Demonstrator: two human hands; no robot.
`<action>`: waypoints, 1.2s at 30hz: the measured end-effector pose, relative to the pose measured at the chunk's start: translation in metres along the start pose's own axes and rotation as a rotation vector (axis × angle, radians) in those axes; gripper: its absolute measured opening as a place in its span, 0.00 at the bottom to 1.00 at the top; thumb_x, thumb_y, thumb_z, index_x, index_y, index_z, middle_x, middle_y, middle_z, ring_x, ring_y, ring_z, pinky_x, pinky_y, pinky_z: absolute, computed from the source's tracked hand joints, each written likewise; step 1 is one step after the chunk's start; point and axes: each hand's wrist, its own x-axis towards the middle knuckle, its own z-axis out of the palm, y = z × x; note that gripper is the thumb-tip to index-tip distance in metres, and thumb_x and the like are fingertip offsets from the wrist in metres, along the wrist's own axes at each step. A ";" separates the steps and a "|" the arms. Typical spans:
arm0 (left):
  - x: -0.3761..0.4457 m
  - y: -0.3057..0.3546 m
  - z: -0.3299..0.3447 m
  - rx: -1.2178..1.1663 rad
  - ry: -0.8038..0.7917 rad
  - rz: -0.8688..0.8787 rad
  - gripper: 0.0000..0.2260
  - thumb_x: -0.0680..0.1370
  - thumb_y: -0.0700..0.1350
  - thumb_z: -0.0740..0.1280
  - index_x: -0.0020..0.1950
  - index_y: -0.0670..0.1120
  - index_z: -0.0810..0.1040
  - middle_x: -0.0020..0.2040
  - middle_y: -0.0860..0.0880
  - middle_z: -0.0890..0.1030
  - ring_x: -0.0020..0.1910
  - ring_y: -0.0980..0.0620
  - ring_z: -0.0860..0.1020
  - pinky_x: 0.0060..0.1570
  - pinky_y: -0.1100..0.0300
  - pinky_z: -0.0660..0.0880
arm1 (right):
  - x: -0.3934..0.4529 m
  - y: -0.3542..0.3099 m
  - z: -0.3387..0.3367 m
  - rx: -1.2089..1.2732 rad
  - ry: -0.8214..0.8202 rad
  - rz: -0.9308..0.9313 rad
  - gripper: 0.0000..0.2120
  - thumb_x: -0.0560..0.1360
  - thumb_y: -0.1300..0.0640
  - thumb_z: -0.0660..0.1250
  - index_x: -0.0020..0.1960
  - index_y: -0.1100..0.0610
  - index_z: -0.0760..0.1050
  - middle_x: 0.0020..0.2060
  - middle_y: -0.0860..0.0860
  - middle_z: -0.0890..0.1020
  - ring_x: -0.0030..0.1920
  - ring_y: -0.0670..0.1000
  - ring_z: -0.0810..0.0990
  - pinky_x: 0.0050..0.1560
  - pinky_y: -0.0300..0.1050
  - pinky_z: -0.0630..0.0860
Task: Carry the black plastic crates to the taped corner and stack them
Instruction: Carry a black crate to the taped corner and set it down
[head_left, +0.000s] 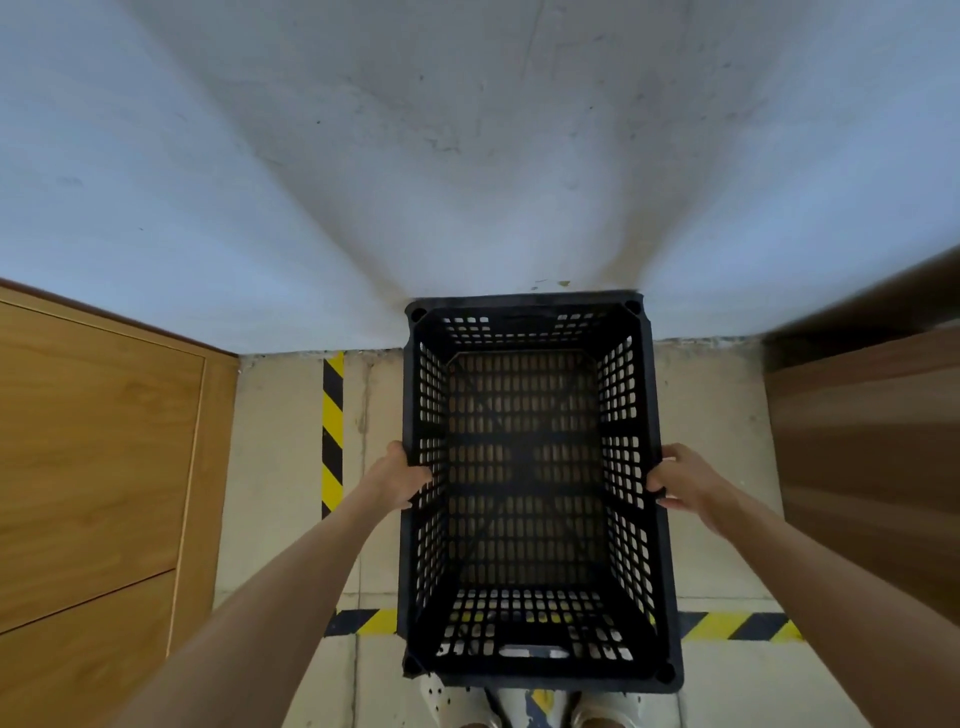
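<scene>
A black plastic crate (535, 493) is held open side up over the floor (291, 441), its far short end close against the white wall (467, 156). Its long axis runs straight away from the person toward that wall, and the near short end, with a slotted handle, is seen above a pair of light shoes (597, 712). The left long rim is gripped by the left hand (402, 475), the thumb curled inside over the perforated side wall. The right long rim is gripped by the right hand (680, 483), with fingers wrapped round the edge. Whether the crate touches the floor cannot be told. Yellow-and-black tape (332, 431) is laid along the floor to the left and across beneath the near end. A wooden panel (98, 457) is seen at left, and a darker blurred panel (872, 457) at right.
</scene>
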 end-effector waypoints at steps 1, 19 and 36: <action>0.002 -0.001 0.001 -0.016 0.004 0.001 0.23 0.79 0.39 0.64 0.72 0.41 0.60 0.66 0.39 0.72 0.63 0.40 0.72 0.61 0.45 0.75 | 0.001 0.000 -0.001 -0.003 -0.003 -0.008 0.22 0.74 0.72 0.60 0.68 0.63 0.65 0.55 0.59 0.73 0.55 0.56 0.73 0.59 0.52 0.73; -0.161 0.129 -0.049 0.646 0.074 0.613 0.21 0.79 0.47 0.66 0.71 0.53 0.69 0.65 0.51 0.76 0.60 0.51 0.76 0.51 0.61 0.71 | -0.135 -0.125 -0.046 -0.795 0.018 -0.482 0.22 0.77 0.50 0.63 0.68 0.57 0.67 0.59 0.57 0.77 0.56 0.56 0.77 0.56 0.51 0.77; -0.445 0.243 -0.171 0.983 0.267 0.924 0.19 0.78 0.50 0.67 0.68 0.54 0.71 0.62 0.52 0.77 0.60 0.49 0.75 0.47 0.57 0.68 | -0.429 -0.228 -0.191 -0.900 0.387 -0.636 0.22 0.76 0.49 0.66 0.68 0.52 0.68 0.62 0.51 0.73 0.59 0.54 0.76 0.56 0.48 0.73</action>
